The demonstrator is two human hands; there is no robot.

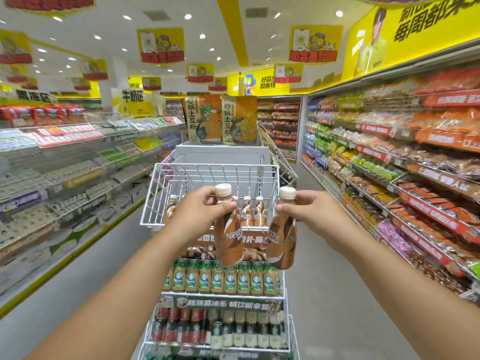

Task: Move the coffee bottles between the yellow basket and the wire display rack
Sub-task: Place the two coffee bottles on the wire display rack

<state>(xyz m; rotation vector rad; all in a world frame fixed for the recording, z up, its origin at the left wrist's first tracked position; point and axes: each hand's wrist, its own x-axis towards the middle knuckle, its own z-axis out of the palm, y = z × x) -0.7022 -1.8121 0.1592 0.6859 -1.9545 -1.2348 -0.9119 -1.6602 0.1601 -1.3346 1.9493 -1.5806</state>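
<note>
My left hand grips the neck of a brown Nescafe coffee bottle with a cream cap. My right hand grips the neck of a second such bottle. Both bottles hang upright in front of the top tier of the white wire display rack. Inside that top tier stand several more coffee bottles, towards its front. The yellow basket is not in view.
Lower rack tiers hold green-labelled bottled coffees and, below them, red-capped and dark bottles. Stocked store shelves line the aisle on the left and the right. Grey floor runs on both sides of the rack.
</note>
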